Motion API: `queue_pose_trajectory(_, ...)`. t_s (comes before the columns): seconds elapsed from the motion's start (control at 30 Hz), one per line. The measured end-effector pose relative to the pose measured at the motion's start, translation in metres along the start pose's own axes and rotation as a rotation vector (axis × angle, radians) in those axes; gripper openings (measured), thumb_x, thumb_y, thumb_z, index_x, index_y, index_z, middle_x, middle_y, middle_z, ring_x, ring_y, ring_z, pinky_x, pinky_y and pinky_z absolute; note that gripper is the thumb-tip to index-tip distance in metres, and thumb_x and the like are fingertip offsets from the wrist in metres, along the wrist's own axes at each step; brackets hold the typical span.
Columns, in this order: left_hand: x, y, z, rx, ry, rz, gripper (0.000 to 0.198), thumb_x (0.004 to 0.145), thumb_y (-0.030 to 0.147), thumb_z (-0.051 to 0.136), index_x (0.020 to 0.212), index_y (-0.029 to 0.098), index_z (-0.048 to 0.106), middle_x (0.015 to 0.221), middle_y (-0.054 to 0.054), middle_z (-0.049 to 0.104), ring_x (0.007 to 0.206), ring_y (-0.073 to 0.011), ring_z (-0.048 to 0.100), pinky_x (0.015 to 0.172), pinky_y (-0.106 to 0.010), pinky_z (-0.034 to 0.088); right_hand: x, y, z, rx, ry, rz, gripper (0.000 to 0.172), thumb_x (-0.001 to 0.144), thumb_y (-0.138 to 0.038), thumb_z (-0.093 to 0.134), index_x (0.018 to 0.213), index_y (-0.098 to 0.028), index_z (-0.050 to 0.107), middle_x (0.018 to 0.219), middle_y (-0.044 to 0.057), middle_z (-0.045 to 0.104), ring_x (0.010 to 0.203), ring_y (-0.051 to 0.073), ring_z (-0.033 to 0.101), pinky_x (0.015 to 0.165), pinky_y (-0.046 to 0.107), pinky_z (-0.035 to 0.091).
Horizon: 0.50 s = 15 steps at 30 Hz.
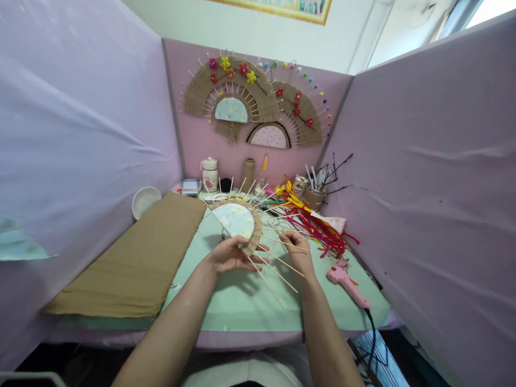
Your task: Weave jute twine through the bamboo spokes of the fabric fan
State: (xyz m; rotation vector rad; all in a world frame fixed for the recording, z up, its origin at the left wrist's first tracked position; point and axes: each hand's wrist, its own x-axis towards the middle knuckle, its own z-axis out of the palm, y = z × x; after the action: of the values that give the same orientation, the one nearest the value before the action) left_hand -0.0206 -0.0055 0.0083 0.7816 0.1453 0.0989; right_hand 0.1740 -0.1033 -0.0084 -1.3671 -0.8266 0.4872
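My left hand (229, 257) grips the lower edge of a half-made fan (237, 220), a pale floral half-disc ringed with woven twine. Thin wooden skewers (278, 269) stick out from it like spokes. The fan is held tilted above the green mat (250, 301). My right hand (296, 248) is closed in a pinch among the skewers at the fan's right side; a thin strand seems to run from it, but I cannot make out what it holds.
A pink glue gun (346, 282) lies right of my hands, its cord trailing off the front edge. Red and yellow pipe cleaners (318, 226) are heaped behind it. A folded brown cardboard sheet (137, 263) covers the left side. Finished fans (237, 97) hang on the back wall above jars and a white bowl (145, 200).
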Motion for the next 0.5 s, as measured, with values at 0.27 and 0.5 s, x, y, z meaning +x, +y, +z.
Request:
queue_pose_trajectory(0.27, 0.0008, -0.0016, 0.0003, -0.046, -0.025, 0.015, 0.036, 0.085, 0.024, 0.043, 0.114, 0.010, 0.060, 0.122, -0.017, 0.063, 0.108, -0.0344, 0.061, 0.090, -0.048, 0.044, -0.0055, 0.0092, 0.0027, 0.044, 0.011, 0.003, 0.023, 0.068, -0.041, 0.067, 0.069, -0.019, 0.061, 0.062, -0.003, 0.054, 0.059, 0.012, 0.043, 0.059, 0.026, 0.034)
queue_pose_trajectory(0.5, 0.0019, -0.0009, -0.0017, -0.026, 0.003, -0.001, 0.039, 0.084, 0.027, 0.044, 0.114, 0.008, 0.060, 0.116, -0.017, 0.066, 0.103, -0.0328, 0.064, 0.084, -0.041, 0.047, -0.0070, 0.0089, 0.0022, 0.040, 0.010, 0.009, 0.020, 0.067, -0.038, 0.069, 0.067, -0.019, 0.062, 0.061, -0.003, 0.053, 0.058, 0.012, 0.041, 0.057, 0.025, 0.033)
